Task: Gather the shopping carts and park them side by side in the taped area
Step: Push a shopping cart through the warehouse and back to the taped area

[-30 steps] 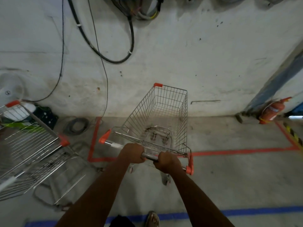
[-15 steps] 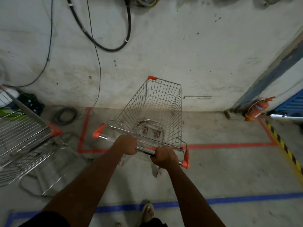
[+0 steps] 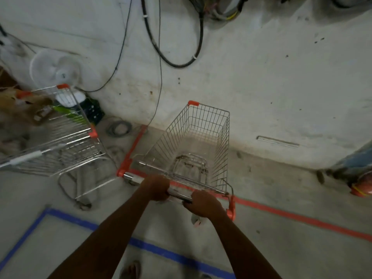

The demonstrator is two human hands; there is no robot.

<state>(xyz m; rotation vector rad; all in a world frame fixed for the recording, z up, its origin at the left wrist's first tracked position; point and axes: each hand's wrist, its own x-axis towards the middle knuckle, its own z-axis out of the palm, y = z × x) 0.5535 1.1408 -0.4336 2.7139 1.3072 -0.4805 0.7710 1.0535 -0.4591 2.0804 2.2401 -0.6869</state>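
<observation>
While I stand at the blue tape line (image 3: 173, 253) on the concrete floor, a second shopping cart (image 3: 60, 146) sits off to my far left, outside the red tape (image 3: 131, 148), its wire basket blurred and its orange corner caps showing. Behind that cart a white fan (image 3: 54, 71) leans near the wall, with a dark crate (image 3: 93, 112) and a coil of cable (image 3: 118, 127) on the floor beside it. Thin black wires (image 3: 159, 57) hang down the stained wall to the corner of the red tape.

Moving right, the shopping cart I am holding (image 3: 193, 141) points at the wall, its basket past the red tape line and its handle bar (image 3: 177, 192) lying roughly over that line, close to the taped corner. The basket holds nothing I can see. The two carts stand apart, with the side strip of red tape between them.

My left hand (image 3: 156, 188) is clamped over the handle bar left of its middle, fingers curled round it. My right hand (image 3: 204, 204) grips the same bar near its right end, just beside the orange end cap (image 3: 231, 210), fingers wrapped under. A short stretch of bare chrome shows between my hands.

A rear wheel (image 3: 197, 220) shows under my right wrist. Farther right the red tape runs on across the floor, and at the frame's edge part of a red fire extinguisher (image 3: 362, 187) rests by a blue post (image 3: 356, 161).
</observation>
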